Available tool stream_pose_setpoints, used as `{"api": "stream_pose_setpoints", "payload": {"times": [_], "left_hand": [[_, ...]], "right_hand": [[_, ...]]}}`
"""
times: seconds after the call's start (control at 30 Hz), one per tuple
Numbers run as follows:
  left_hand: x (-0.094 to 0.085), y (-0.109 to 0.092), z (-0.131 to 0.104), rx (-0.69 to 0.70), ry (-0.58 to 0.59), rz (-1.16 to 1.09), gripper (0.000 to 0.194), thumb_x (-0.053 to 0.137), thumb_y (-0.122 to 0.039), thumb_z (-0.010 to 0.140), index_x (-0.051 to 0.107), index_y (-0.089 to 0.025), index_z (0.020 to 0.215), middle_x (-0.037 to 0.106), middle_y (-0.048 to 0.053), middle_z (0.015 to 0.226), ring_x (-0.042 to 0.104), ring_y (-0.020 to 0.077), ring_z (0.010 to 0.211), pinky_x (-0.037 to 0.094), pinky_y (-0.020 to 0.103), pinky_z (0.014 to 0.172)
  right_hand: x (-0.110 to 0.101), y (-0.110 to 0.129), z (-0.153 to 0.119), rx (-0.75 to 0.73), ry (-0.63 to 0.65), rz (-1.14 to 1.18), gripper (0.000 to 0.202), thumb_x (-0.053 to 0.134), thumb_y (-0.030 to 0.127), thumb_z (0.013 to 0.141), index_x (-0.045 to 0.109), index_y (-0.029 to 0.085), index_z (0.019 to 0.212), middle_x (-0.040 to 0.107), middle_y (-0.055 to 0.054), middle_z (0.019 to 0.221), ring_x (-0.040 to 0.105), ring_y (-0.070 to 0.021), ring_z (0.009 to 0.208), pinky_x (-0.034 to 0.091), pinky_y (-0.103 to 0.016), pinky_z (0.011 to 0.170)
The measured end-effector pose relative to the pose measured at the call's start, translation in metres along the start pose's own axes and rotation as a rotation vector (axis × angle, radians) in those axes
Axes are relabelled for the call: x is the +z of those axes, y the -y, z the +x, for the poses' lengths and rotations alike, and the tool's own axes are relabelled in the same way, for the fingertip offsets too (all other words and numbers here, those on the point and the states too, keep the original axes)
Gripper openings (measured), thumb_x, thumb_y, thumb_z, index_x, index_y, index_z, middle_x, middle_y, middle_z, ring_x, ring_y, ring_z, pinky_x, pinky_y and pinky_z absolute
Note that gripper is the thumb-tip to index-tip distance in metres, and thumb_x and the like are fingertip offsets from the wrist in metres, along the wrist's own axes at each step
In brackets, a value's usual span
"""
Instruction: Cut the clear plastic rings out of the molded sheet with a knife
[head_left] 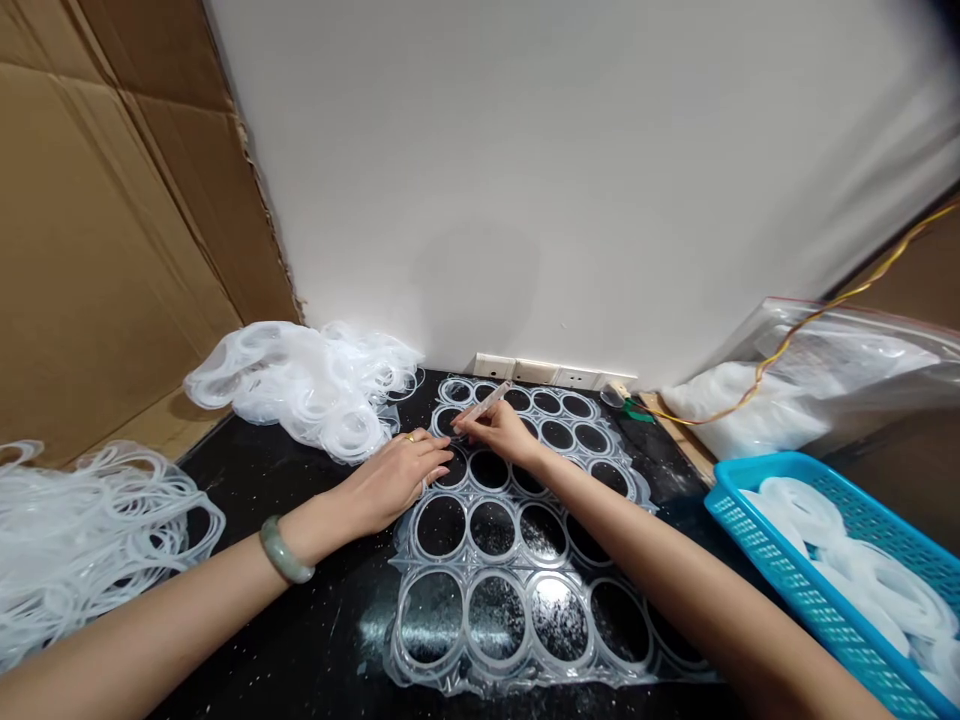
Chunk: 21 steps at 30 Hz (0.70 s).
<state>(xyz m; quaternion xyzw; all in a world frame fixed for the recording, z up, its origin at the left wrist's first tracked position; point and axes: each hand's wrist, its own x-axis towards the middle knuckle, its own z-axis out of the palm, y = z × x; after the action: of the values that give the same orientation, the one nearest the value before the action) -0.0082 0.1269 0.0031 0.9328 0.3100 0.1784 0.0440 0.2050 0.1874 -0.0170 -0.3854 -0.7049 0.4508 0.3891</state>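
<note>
A clear silicone sheet of joined rings (517, 560) lies flat on the black table (300, 620). My left hand (390, 480), with a ring and a green bangle on the wrist, presses down on the sheet's left side near the far rows. My right hand (499, 430) holds a thin pale pen-like tool (484, 403), its tip at a ring in the far left of the sheet. The two hands almost touch.
Heaps of loose clear rings lie at far left (82, 540) and back left (307, 385). A blue basket (757, 545) with white rings stands at right, a plastic bag (825, 370) and yellow wire (810, 325) behind it. Cardboard (105, 220) on the left, white wall behind.
</note>
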Motion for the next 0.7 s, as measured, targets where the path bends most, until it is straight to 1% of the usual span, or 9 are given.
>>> {"api": "stream_pose_setpoints", "payload": {"times": [0.13,0.3,0.47,0.6,0.7], "left_hand": [[-0.002,-0.003,0.003,-0.020,0.015,-0.002,0.033,0.040,-0.021,0.098,0.062,-0.015,0.121,0.062,0.012,0.126,0.054,0.0239,0.114,0.046,0.042,0.095],[0.000,-0.004,0.004,-0.034,0.012,-0.026,0.033,0.040,-0.020,0.097,0.062,-0.013,0.121,0.063,0.012,0.123,0.054,0.0244,0.112,0.047,0.042,0.094],[0.008,0.000,0.001,-0.043,-0.032,-0.048,0.033,0.040,-0.022,0.098,0.060,-0.015,0.124,0.062,0.011,0.126,0.052,0.0232,0.116,0.046,0.041,0.094],[0.008,0.001,0.000,-0.044,-0.006,-0.050,0.033,0.039,-0.022,0.098,0.059,-0.015,0.124,0.061,0.010,0.127,0.052,0.0232,0.115,0.046,0.041,0.096],[0.005,-0.001,-0.001,-0.043,0.006,-0.049,0.034,0.037,-0.022,0.099,0.059,-0.016,0.125,0.061,0.010,0.128,0.053,0.0224,0.115,0.045,0.041,0.098]], "right_hand": [[0.000,0.000,0.000,0.001,0.004,-0.016,0.034,0.067,0.045,0.077,0.071,0.011,0.081,0.069,-0.007,0.075,0.056,-0.0122,0.057,0.047,-0.024,0.055],[0.002,0.002,-0.003,-0.045,0.005,-0.075,0.030,0.064,0.041,0.081,0.070,0.012,0.083,0.068,-0.007,0.079,0.057,-0.0126,0.061,0.046,-0.024,0.056],[0.002,0.000,-0.003,-0.019,-0.012,0.000,0.033,0.065,0.043,0.079,0.070,0.011,0.084,0.068,-0.007,0.077,0.054,-0.0109,0.057,0.045,-0.023,0.054],[0.001,-0.002,-0.002,-0.015,-0.007,-0.003,0.035,0.065,0.045,0.079,0.070,0.011,0.083,0.067,-0.007,0.076,0.055,-0.0115,0.058,0.045,-0.022,0.054],[0.002,-0.004,-0.001,-0.055,-0.007,-0.046,0.032,0.064,0.043,0.080,0.070,0.011,0.082,0.068,-0.007,0.077,0.056,-0.0125,0.058,0.046,-0.023,0.053]]}}
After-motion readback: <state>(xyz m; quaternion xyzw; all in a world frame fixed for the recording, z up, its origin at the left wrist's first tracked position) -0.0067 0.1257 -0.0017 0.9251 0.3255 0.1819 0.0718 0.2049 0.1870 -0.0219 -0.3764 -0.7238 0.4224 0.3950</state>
